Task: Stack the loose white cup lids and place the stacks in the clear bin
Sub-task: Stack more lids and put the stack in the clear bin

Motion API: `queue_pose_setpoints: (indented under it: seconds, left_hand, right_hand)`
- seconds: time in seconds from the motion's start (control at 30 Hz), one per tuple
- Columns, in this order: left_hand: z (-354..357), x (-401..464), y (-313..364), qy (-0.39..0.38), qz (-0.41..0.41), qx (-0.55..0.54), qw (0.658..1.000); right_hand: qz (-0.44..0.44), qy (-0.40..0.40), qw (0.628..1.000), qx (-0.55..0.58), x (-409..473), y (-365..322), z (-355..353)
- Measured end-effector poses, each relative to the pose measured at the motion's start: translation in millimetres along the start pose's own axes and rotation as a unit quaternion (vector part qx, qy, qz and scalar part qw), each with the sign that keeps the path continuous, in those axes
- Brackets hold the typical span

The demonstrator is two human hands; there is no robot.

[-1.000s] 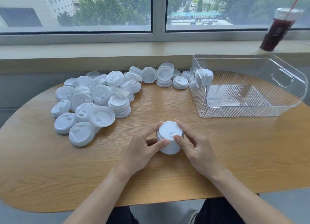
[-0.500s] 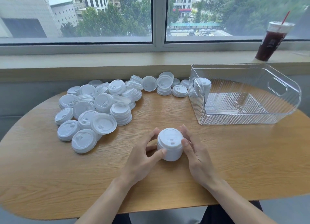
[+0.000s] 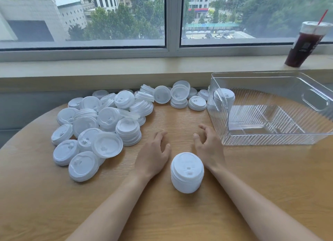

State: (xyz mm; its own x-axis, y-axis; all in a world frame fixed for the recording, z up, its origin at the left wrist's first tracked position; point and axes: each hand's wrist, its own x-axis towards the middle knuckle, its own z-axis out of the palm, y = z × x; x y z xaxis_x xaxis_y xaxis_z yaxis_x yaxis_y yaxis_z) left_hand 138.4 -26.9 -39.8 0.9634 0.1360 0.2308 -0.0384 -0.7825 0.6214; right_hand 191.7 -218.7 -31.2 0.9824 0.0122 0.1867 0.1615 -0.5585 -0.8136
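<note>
Both hands (image 3: 153, 155) have released the lid stack (image 3: 187, 172).

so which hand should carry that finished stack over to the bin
Probably the right hand: it lies between the stack and the clear bin, empty and loosely curled. The left hand sits on the side toward the loose lids.

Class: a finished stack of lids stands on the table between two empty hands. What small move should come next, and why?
Probably the right hand grips the lid stack to carry it into the clear bin: the stack stands free, both hands are off it, and the bin lies to its right with one stack inside.
</note>
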Motion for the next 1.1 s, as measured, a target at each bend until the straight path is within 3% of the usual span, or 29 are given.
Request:
queue_pose_setpoints:
  seconds: [0.37,0.7,1.1]
  left_hand:
    - [35,104,-6,0.029,-0.013,0.133,0.991]
    - [58,173,-6,0.054,-0.029,0.142,0.988]
    - [63,195,-6,0.073,-0.034,0.088,0.993]
  right_hand:
    - [0.016,0.034,0.995,-0.09,85,-10,41]
    - [0.063,0.068,0.99,-0.105,125,-6,62]
    - [0.078,0.111,0.988,-0.074,148,-12,72]
